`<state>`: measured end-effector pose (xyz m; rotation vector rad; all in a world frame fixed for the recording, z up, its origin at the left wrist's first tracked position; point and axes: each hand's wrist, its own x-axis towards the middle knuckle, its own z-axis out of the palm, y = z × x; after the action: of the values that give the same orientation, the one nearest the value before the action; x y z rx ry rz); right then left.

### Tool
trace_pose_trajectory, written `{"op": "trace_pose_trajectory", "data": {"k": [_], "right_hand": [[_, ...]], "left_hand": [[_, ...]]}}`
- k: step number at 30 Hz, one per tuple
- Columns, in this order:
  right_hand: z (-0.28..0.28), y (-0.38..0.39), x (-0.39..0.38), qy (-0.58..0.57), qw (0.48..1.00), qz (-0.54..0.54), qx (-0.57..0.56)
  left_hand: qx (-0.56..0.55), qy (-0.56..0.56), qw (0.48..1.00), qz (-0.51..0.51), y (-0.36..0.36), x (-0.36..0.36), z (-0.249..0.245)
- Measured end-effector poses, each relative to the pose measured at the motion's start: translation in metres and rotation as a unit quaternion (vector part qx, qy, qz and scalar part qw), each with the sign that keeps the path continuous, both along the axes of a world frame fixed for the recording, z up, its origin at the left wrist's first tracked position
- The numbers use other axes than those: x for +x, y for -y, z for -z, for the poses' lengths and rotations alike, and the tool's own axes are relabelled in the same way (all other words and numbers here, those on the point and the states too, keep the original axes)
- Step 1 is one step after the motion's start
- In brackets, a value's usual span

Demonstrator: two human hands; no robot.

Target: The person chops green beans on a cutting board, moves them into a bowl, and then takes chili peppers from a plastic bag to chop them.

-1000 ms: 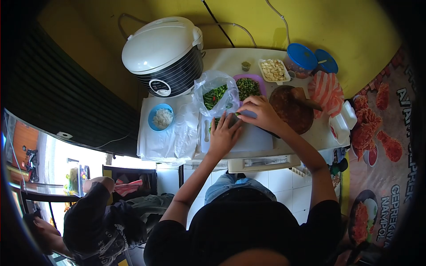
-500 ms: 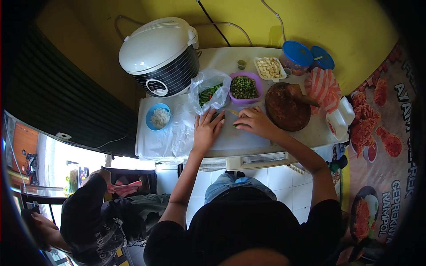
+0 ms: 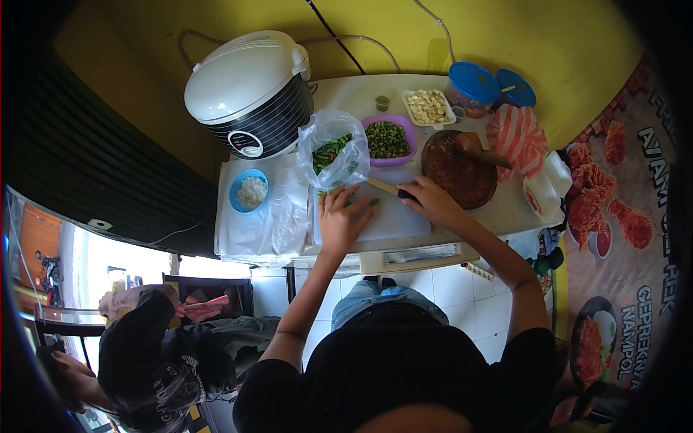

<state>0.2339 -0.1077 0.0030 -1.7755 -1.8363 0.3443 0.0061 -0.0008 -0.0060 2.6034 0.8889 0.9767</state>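
Observation:
My right hand [image 3: 435, 205] is closed around the dark handle of a knife [image 3: 381, 185], whose light blade points left over a white cutting board [image 3: 397, 225]. On the board's left side lies my left hand [image 3: 341, 220], fingers spread apart. A small green piece [image 3: 374, 202] sits at its thumb tip, and a bit more green shows by its other fingertips. Just beyond is a clear plastic bag [image 3: 332, 148] of green chillies with some red. Beside the bag, a purple container [image 3: 413, 141] holds chopped green pieces.
A stone mortar [image 3: 432, 169] with a pestle [image 3: 480, 151] stands right of the board. Left are a blue bowl [image 3: 236, 195] of rice and a large rice cooker [image 3: 249, 94]. A tray of pale cloves [image 3: 427, 108] sits behind. Another person [image 3: 155, 353] is at lower left.
My right hand has shifted right and the knife blade now shows more fully. My left hand's fingers have spread, and the green piece shows by its thumb. The view has shifted slightly.

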Motion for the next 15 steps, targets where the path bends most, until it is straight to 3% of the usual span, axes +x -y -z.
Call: {"op": "trace_pose_trajectory", "data": {"k": [3,15], "right_hand": [[0.008,0.003,0.0,0.009,0.999,-0.006,0.046],[0.007,0.028,-0.007,-0.067,0.997,0.019,0.014]], "left_hand": [[0.002,-0.002,1.0,-0.015,0.0,0.006,0.011],[-0.029,0.001,1.0,0.0,0.016,0.01,0.004]]}}
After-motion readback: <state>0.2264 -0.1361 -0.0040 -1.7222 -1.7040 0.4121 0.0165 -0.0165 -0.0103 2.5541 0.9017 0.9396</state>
